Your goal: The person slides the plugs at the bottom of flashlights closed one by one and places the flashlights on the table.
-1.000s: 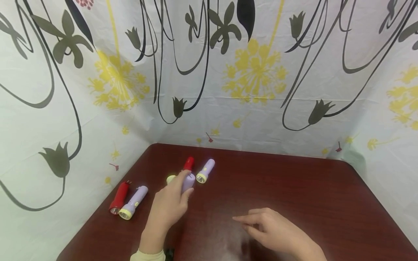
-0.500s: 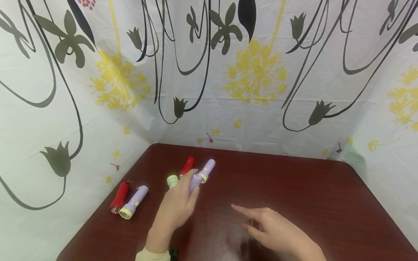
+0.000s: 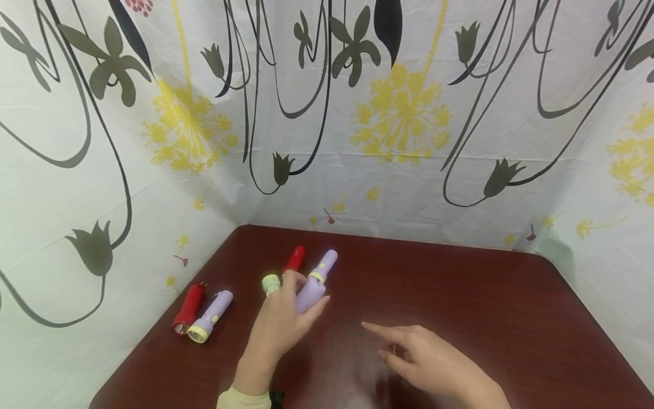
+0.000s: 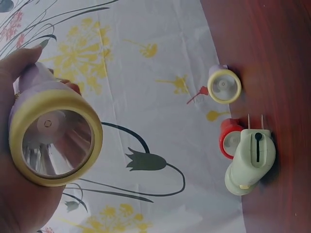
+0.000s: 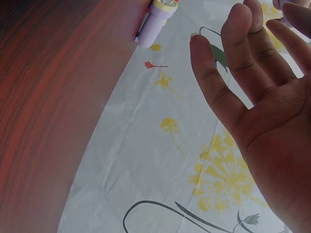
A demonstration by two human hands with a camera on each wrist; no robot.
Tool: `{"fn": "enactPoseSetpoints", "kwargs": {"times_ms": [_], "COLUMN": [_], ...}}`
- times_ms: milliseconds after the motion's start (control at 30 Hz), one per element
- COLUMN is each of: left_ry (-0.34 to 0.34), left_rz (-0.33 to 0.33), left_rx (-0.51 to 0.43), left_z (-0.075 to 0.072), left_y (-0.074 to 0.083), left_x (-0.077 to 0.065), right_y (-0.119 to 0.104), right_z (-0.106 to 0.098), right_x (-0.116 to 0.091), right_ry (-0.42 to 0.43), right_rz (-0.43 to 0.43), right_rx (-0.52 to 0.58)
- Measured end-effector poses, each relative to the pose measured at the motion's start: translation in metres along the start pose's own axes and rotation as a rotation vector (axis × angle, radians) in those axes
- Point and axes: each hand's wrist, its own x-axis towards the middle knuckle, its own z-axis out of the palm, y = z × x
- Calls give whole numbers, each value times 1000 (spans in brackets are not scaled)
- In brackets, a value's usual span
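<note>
Now L hand (image 3: 280, 321) w/ lilac flashlight (image 3: 310, 294) further R vs. before

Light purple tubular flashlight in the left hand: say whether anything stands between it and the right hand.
In the head view, only the thumb of the left hand stands between the held flashlight and right hand; beyond it, dark red wooden tabletop.
</note>
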Motion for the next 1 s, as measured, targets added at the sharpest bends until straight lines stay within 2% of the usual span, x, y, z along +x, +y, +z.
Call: {"fn": "enactPoseSetpoints", "kwargs": {"times_ms": [100,267,367,467,600,667,767,900,1000], "left_ry": [-3,4,-38,-96,-137,-145,-170,-210,-211], "left_rz": [16,78,71,48,64,78,85,102,131], "left_rx": [21,49,-28,-169,-297,-328,-352,-349,-351], "left_z": [0,-2,-4,-6,-8,-7,-3,3,7], "left_y": [0,2,6,14,24,27,29,30,30], "left_x": [0,1,1,1,3,3,2,0,-1], "right_y": [0,0,0,0,-1,-1,-2,-2,-1], "right_z": [0,1,2,2,0,-1,-1,1,2], "right_x": [0,-1,-2,-2,-1,-1,-1,-3,-3], "right_ry": [7,32,61,106,163,183,193,189,195], "right_rz": [-8,-22,-35,-57,-102,-126,-117,-87,-95], "right_rx": [-6,-19,-43,-69,-71,-77,-81,-98,-113]}}
